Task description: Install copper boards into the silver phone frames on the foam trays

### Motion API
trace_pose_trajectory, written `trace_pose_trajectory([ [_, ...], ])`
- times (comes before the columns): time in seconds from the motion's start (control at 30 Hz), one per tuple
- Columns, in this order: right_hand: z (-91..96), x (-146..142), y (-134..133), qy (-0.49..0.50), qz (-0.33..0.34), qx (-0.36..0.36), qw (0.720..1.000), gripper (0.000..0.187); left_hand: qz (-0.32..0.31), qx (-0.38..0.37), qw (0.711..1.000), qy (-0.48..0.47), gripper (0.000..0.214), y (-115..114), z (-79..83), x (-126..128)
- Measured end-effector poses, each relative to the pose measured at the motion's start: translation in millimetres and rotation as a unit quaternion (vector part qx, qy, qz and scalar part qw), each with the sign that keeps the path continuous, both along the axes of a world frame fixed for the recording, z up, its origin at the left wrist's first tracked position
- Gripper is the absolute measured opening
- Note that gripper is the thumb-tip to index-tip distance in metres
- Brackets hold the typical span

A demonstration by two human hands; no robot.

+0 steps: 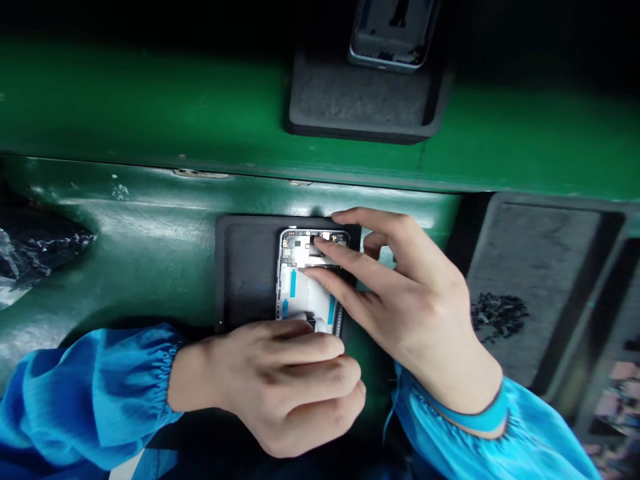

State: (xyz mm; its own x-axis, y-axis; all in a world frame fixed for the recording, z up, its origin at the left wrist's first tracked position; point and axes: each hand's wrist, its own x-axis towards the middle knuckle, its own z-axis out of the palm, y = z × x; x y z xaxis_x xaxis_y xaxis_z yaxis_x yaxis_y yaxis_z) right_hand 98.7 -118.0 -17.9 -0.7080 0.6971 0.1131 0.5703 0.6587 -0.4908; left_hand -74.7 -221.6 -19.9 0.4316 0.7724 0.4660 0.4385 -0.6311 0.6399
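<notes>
The left hand (280, 387) curls over the opened smartphone's (313, 290) near end, its grip hidden; the right hand (420, 293) arches across the far end, fingers loosely parted, gripping nothing visible.

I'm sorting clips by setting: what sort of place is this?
Probably an electronics assembly or repair workstation: an opened phone lies on a black tray, a similar open casing rests on another tray beyond, and the blue elasticated sleeves look like workwear.

Dark top, blurred lower-right corner.
</notes>
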Motion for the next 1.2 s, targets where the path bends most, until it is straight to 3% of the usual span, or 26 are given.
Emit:
trace_pose_trajectory([
  [0.23, -0.5, -1, 2, 0.011, -0.039, -0.025, 0.999, 0.019, -0.004, -0.008, 1.000, 0.004, 0.025, -1, 1.5, 0],
  [0.53, -2.8, 1, 4, 0.019, -0.104, -0.053, 0.993, 0.038, -0.002, -0.022, 1.000, 0.007, 0.022, -1, 3.4, -1],
  [1.2, -7.8, 5, 13, 0.020, -0.103, -0.102, 0.989, 0.050, 0.003, -0.017, 0.999, 0.028, 0.013, -2, 6.2, -1],
])
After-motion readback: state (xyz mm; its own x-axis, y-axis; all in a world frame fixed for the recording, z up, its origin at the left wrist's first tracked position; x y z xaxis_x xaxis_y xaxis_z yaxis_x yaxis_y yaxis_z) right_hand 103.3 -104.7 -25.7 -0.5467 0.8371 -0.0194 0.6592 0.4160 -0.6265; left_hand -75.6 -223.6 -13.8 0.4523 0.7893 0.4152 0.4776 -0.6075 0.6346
